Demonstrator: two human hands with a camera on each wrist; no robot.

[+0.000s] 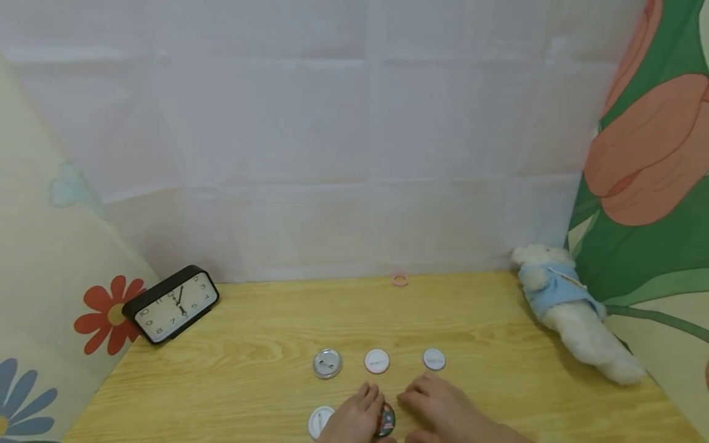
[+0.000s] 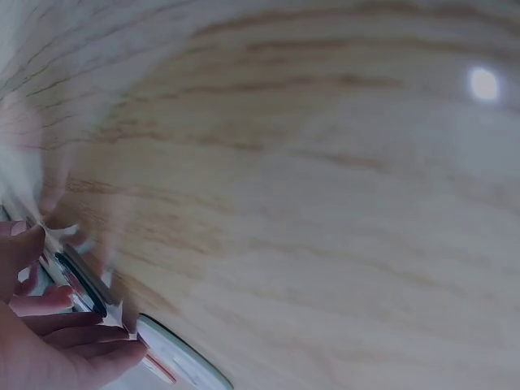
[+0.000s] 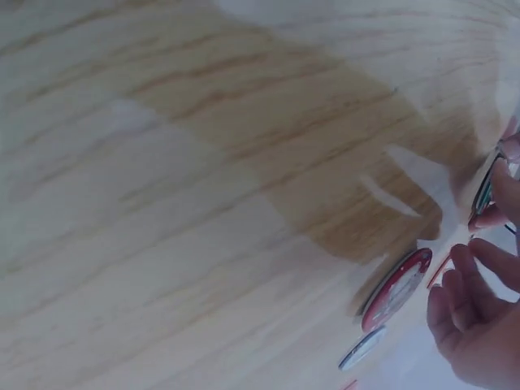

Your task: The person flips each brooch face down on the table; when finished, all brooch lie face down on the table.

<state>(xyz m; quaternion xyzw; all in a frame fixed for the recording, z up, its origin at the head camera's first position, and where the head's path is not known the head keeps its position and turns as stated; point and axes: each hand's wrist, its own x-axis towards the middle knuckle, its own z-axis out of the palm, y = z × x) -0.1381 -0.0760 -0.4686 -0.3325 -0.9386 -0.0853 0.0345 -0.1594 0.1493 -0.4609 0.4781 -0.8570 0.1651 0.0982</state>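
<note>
In the head view my left hand (image 1: 354, 421) is at the front of the table, its fingers and thumb about the edge of a dark, colourful round button badge (image 1: 386, 419). The hand hides part of that badge, which stands tilted in the left wrist view. Just right of it is my right hand (image 1: 443, 409), fingers loosely bent and nothing in them. A white-backed pin badge (image 1: 319, 422) lies left of my left hand, partly covered. Beyond the hands are a silver-backed pin badge (image 1: 327, 363) and two white round badges, one in the middle (image 1: 377, 361) and one at right (image 1: 434, 359).
A black-framed clock (image 1: 176, 306) stands at the table's left. On the right lies a white plush toy (image 1: 565, 307) in blue clothing. Near the back edge of the wooden table (image 1: 277, 314) is a small pink ring (image 1: 399, 280), close to the white backdrop (image 1: 332, 154).
</note>
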